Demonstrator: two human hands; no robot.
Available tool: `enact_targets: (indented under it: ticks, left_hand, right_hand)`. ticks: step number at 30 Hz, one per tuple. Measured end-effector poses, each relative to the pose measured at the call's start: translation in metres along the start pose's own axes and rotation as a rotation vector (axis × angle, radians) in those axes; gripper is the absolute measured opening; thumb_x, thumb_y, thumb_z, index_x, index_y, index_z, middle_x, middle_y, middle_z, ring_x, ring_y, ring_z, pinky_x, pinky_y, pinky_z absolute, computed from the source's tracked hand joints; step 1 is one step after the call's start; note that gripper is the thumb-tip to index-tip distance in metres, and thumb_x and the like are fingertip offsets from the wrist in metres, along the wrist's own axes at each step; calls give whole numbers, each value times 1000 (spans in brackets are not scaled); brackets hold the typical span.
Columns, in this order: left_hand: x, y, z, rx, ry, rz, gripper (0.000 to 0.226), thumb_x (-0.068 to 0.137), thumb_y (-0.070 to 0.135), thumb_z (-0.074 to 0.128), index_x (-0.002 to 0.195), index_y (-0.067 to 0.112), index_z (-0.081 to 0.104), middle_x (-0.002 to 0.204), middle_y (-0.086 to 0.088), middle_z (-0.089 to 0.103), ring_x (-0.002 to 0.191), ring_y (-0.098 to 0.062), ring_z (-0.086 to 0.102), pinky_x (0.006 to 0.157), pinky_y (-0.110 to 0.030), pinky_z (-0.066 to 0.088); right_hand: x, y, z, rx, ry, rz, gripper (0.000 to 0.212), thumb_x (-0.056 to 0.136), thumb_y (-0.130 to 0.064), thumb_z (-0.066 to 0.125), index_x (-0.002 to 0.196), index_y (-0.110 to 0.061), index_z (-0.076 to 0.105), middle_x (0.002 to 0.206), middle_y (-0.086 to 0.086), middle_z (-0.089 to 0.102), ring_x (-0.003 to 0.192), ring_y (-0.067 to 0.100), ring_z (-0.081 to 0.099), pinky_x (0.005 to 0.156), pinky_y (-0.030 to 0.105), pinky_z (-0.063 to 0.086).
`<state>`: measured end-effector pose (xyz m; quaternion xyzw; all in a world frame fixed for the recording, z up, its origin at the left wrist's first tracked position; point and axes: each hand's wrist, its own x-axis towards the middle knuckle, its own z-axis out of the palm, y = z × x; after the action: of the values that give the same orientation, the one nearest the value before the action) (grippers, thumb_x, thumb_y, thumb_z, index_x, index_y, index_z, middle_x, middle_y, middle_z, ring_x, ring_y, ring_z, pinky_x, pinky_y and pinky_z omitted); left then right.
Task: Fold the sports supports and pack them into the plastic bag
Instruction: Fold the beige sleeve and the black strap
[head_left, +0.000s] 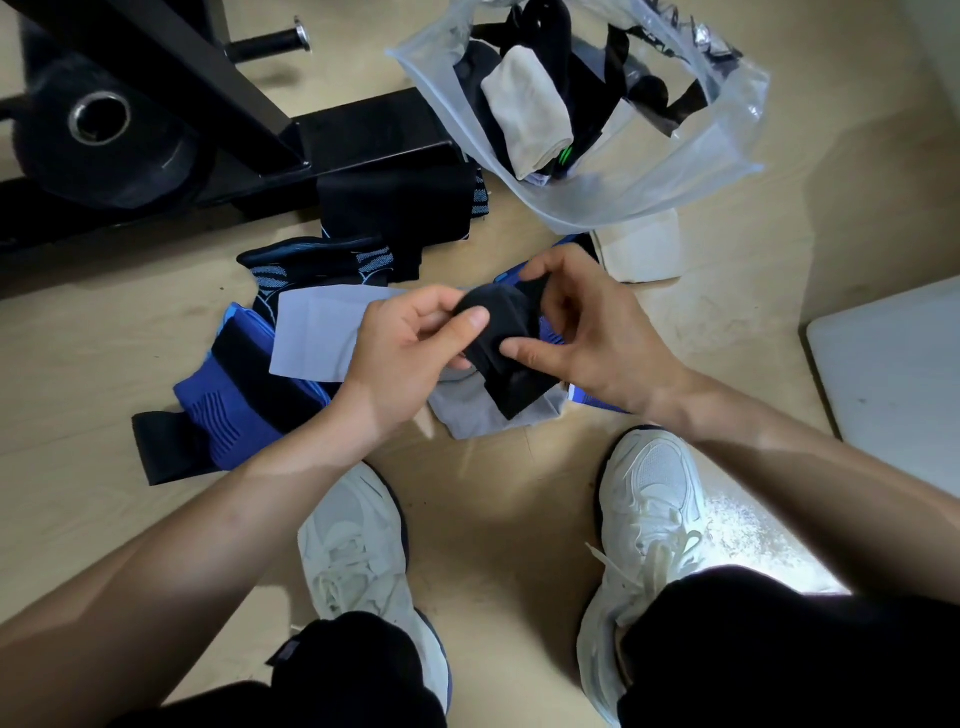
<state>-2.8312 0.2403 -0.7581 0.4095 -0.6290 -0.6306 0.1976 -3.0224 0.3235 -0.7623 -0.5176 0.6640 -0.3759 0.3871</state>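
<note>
A small black support (506, 343) is held above the floor between both hands, partly rolled. My left hand (410, 348) pinches its left end with thumb and fingers. My right hand (587, 332) grips its right side, thumb on the front. Under the hands lie loose supports: a pale lilac sleeve (317, 338), a blue and black brace (234, 410), a grey piece (478, 410) and black knit ones (332, 260). The clear plastic bag (675, 171) lies open at the top right, holding a beige folded support (530, 114) and several black ones.
A black weight bench frame (218, 104) with a weight plate (98, 124) stands at the upper left. A white cloth (644, 249) lies below the bag. A white board (893, 374) is at the right. My white shoes (363, 545) are on the wooden floor below.
</note>
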Motion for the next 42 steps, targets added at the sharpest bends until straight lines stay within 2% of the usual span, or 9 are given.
enact_targets:
  ticks: [5,11,18,21,24,29,33,38,42]
  left_hand:
    - [7,6,-13,-185,79,-99,12,101,14,60,102,14,71,91,-4,76,85,-17,70,68,-26,56]
    - [13,-2,-23,-318,200,-213,17,102,17,59,112,9,71,110,-12,75,97,-23,72,81,-30,57]
    - [11,-20,-22,-374,234,-354,14,97,11,66,109,13,72,107,-8,76,96,-17,73,77,-23,57]
    - [9,-22,-18,-371,193,-362,17,96,11,67,113,8,71,102,-7,76,94,-17,72,76,-23,56]
    - [4,-21,-9,-329,195,-354,22,95,10,69,116,4,68,89,-5,76,77,-15,70,69,-23,55]
    - [-6,-16,2,-217,136,-230,19,98,10,65,115,18,65,80,-9,72,69,-18,68,64,-23,53]
    - [-11,-20,5,-176,87,-204,24,101,8,58,110,23,74,94,-2,74,77,-13,66,69,-23,53]
    - [-13,-25,5,34,93,-96,28,86,14,80,105,33,74,99,10,76,83,-9,67,79,-24,56]
    - [-11,-27,6,177,170,-21,12,89,26,77,93,36,74,96,12,72,87,-3,65,73,-18,51]
  right_hand:
    - [0,18,-7,57,-204,40,48,72,-20,88,113,-13,64,110,3,67,106,17,62,96,27,47]
    - [-5,19,3,242,-192,94,15,81,-2,78,90,1,66,88,11,71,78,14,67,77,26,55]
    - [-14,16,-2,406,-166,99,11,84,-2,74,95,-5,71,97,14,70,89,19,67,84,30,54]
    - [-13,14,-5,520,-76,95,16,79,-4,74,89,-17,75,119,10,63,107,14,63,88,26,52]
    - [-9,12,-10,666,-13,134,21,81,-9,75,101,-5,72,134,14,60,120,21,59,97,33,49]
    - [-8,2,-6,851,11,269,28,89,-13,61,114,-1,65,109,13,67,99,23,63,88,31,51]
    - [-7,5,-4,897,84,390,25,97,-15,58,117,-4,65,112,14,66,102,23,61,91,34,49]
    - [-12,6,-1,920,93,482,23,97,-22,59,112,-7,69,104,10,69,93,19,65,84,33,53]
    - [-14,6,2,968,108,577,26,99,-25,56,114,-7,67,107,13,65,97,23,60,91,39,48]
